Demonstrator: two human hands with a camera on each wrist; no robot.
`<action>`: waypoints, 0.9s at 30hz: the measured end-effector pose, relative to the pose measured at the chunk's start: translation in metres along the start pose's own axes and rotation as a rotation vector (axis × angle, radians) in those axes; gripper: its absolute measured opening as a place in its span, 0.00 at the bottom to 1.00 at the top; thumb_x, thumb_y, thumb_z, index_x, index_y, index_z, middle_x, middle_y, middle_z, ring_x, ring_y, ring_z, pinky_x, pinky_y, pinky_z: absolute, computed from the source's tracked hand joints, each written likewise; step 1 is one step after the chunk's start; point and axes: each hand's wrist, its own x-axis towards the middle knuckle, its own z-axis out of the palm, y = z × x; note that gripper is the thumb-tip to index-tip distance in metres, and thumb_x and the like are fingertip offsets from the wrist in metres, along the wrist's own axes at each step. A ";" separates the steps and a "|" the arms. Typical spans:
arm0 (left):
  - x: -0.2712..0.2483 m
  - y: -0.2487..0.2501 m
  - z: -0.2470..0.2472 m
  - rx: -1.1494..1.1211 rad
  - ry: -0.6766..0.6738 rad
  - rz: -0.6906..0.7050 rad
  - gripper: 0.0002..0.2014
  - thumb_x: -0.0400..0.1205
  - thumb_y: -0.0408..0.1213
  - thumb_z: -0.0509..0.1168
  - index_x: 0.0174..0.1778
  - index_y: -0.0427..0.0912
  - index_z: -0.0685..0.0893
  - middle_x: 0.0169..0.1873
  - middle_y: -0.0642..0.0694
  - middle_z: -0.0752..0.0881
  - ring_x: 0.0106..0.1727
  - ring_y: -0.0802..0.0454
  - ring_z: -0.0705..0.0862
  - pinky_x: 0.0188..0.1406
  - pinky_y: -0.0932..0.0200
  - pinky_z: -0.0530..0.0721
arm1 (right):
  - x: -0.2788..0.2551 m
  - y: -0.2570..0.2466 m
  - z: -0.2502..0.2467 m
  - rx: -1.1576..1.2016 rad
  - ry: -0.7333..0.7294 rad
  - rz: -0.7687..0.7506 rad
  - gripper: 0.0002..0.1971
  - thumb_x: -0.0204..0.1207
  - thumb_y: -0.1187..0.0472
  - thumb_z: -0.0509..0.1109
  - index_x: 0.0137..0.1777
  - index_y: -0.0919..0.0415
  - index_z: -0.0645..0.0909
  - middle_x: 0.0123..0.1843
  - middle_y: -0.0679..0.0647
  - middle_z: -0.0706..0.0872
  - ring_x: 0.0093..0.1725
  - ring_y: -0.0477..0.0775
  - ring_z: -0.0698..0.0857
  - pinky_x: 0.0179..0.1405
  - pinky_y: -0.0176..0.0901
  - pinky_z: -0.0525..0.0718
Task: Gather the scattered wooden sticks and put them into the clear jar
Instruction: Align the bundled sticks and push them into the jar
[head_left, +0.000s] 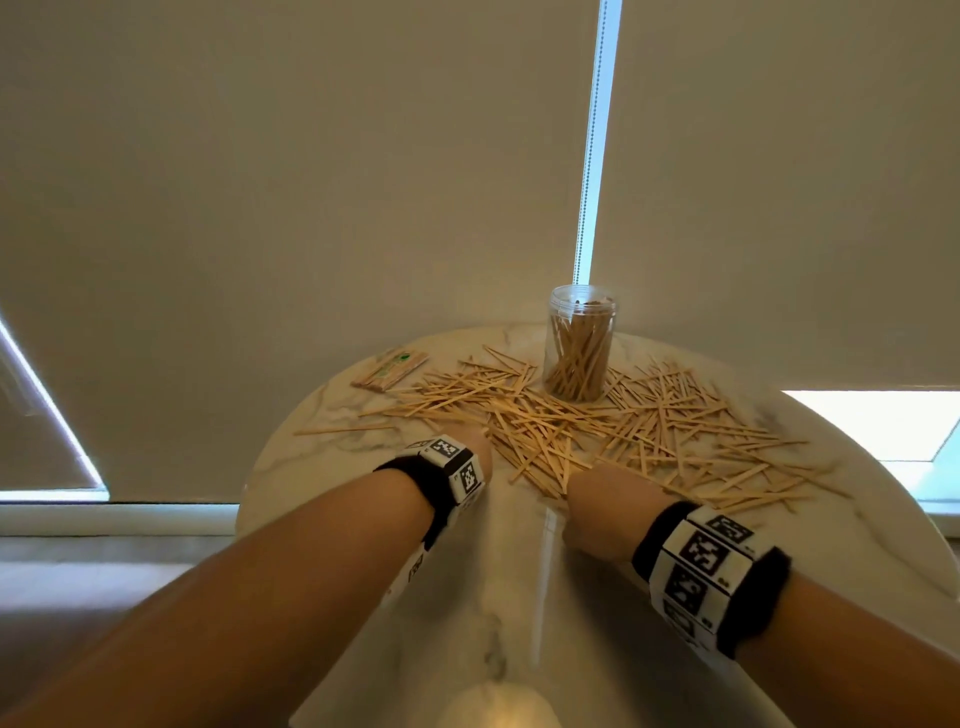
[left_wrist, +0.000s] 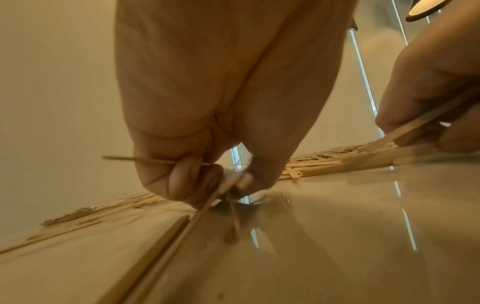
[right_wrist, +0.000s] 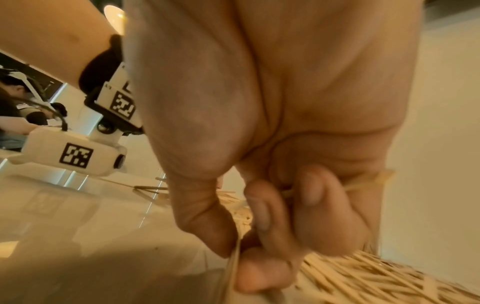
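Observation:
Many thin wooden sticks (head_left: 613, 426) lie scattered across the far half of a round marble table (head_left: 519, 561). A clear jar (head_left: 581, 343) stands upright behind them, partly filled with sticks. My left hand (head_left: 480, 447) is at the near left edge of the pile; in the left wrist view its curled fingers (left_wrist: 192, 181) pinch a few sticks (left_wrist: 182, 230). My right hand (head_left: 602, 493) is at the near middle of the pile. The right wrist view shows its thumb and fingers (right_wrist: 267, 218) curled round a small bundle of sticks (right_wrist: 232, 273).
A wrapped pack of sticks (head_left: 389, 370) lies at the table's far left. The table's near half (head_left: 519, 623) is bare glossy marble. Pale roller blinds (head_left: 311, 182) hang behind the table. Another person (right_wrist: 15, 107) sits in the background of the right wrist view.

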 end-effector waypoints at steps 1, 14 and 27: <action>-0.001 0.000 0.001 -0.005 -0.013 0.002 0.16 0.89 0.36 0.56 0.69 0.33 0.80 0.67 0.37 0.83 0.67 0.41 0.83 0.62 0.53 0.80 | 0.000 0.002 0.001 0.017 -0.001 0.007 0.16 0.83 0.55 0.65 0.63 0.63 0.83 0.54 0.56 0.86 0.53 0.57 0.85 0.49 0.44 0.84; -0.022 -0.002 -0.019 -0.881 0.008 0.015 0.14 0.88 0.39 0.51 0.56 0.37 0.80 0.41 0.43 0.81 0.33 0.51 0.75 0.31 0.59 0.73 | -0.004 0.029 -0.030 0.665 0.336 0.041 0.17 0.85 0.52 0.63 0.48 0.67 0.83 0.39 0.57 0.86 0.32 0.49 0.79 0.33 0.42 0.79; -0.038 0.019 -0.003 -0.947 0.219 0.312 0.19 0.91 0.51 0.50 0.66 0.45 0.78 0.52 0.51 0.85 0.50 0.53 0.83 0.63 0.42 0.82 | 0.000 -0.006 -0.032 0.803 0.365 -0.034 0.09 0.82 0.59 0.67 0.49 0.62 0.87 0.42 0.60 0.90 0.36 0.50 0.83 0.36 0.42 0.80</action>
